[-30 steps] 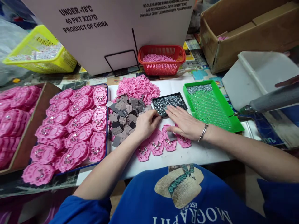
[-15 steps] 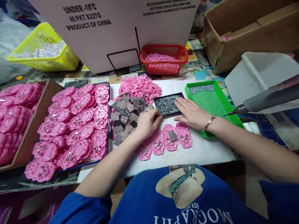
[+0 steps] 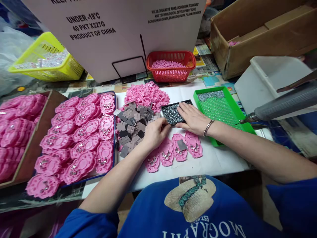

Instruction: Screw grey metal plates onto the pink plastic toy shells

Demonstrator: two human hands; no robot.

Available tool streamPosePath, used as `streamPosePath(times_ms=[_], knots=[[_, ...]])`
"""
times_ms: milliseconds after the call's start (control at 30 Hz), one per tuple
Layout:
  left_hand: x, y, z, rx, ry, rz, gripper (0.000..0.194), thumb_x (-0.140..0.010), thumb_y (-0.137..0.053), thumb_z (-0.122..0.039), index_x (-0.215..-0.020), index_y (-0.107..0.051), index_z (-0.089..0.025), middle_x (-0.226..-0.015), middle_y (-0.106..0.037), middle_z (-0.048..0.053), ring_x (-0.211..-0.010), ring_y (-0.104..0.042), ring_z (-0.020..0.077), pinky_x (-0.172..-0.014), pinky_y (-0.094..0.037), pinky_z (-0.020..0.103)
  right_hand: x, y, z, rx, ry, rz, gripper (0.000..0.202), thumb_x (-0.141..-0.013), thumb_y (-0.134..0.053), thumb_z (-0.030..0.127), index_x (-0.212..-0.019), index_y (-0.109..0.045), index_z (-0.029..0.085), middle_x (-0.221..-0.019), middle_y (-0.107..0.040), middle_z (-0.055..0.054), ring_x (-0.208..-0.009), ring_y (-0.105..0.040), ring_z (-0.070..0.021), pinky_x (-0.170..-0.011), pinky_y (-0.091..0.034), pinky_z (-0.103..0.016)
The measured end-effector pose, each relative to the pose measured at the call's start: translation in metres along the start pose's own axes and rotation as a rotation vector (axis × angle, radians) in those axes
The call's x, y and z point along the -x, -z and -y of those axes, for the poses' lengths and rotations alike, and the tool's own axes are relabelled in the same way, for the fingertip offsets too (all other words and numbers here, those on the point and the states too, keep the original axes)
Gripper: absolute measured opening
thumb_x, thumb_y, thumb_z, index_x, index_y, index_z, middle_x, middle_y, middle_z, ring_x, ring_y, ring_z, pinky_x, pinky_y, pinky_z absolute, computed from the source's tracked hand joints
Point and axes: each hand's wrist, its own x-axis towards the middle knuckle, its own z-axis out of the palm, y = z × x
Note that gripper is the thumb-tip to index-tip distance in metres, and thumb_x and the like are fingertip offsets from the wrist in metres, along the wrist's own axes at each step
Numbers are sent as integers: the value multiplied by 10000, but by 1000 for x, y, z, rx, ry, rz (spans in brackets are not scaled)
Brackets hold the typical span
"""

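Note:
My right hand (image 3: 192,117) lies flat, fingers stretched over the right part of a small black tray (image 3: 170,114) of dark metal bits. At the tray's lower left corner my left hand (image 3: 156,130) has its thumb and fingers pinched together on the tray's edge. Below the hands four pink plastic shells (image 3: 193,145) stand in a row, one with a grey plate (image 3: 182,145) on it. Left of the tray are a pile of grey plates (image 3: 131,127) and a heap of small pink parts (image 3: 146,94).
A green tray (image 3: 244,114) of small metal pieces sits at the right, with a power screwdriver (image 3: 279,104) over its edge. Pink shells fill a blue-rimmed tray (image 3: 115,132) at the left. Behind stand a red basket (image 3: 170,76) and a white box (image 3: 128,33).
My right hand has slid left over the black tray, covering more of its middle. The left hand stays at the corner. The whole view has shifted slightly.

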Motion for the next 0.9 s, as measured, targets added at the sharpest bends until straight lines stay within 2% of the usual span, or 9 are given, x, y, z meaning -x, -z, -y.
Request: streamPosePath(times_ms=[167, 233, 433, 600, 667, 800, 900], knots=[[0, 0, 0, -3, 5, 1, 109, -893, -626, -210, -795, -589, -182, -753, -645, 2, -672, -549, 134, -652, -373, 256, 11, 2, -2, 32, -49, -72, 883, -943, -412, 647, -1497, -373, -40, -1572, -314, -283, -1489, -294, -391, -1252, -250, -550], [0, -1, 0, -5, 9, 3, 114, -893, -625, -212, -789, -587, -183, -749, -643, 2, -667, -545, 134, -649, -368, 256, 13, 1, 0, 43, -42, -105, 874, -947, -409, 642, -1486, -386, -46, -1562, -326, -292, -1477, -310, -404, -1240, -268, -562], [0, -1, 1, 12, -7, -13, 113, -891, -629, -212, -791, -591, -178, -742, -634, -1, -654, -532, 126, -648, -367, 249, -6, -1, 2, 50, 139, -91, 793, -970, -417, 592, -1506, -376, 9, -1599, -301, -224, -1504, -271, -361, -1245, -265, -540], [0, -1, 0, 12, -3, 0, 110, -892, -625, -208, -794, -583, -180, -741, -629, -3, -661, -532, 127, -649, -360, 250, 5, 3, -5, 32, 55, -151, 769, -971, -418, 579, -1470, -418, -6, -1512, -418, -271, -1413, -413, -375, -1192, -352, -539], [0, 0, 0, 7, -5, 1, 122, -888, -630, -208, -783, -574, -180, -737, -625, -3, -662, -530, 129, -653, -358, 254, 9, 6, -6, 51, -8, -154, 778, -969, -419, 582, -1477, -412, -7, -1529, -387, -280, -1437, -373, -393, -1205, -322, -552], [0, 0, 0, 14, 0, -11, 123, -890, -628, -207, -783, -573, -179, -737, -626, -3, -662, -529, 128, -652, -356, 256, 6, 6, 0, 75, -131, -54, 847, -955, -448, 591, -1509, -349, -41, -1592, -252, -295, -1513, -228, -399, -1271, -183, -528], [0, -1, 0, 20, -6, -9, 122, -893, -625, -207, -785, -575, -178, -739, -626, -4, -656, -526, 127, -647, -360, 257, 4, 2, 8, 37, -101, -17, 891, -944, -442, 626, -1521, -324, -43, -1611, -209, -284, -1530, -190, -375, -1283, -169, -503]])
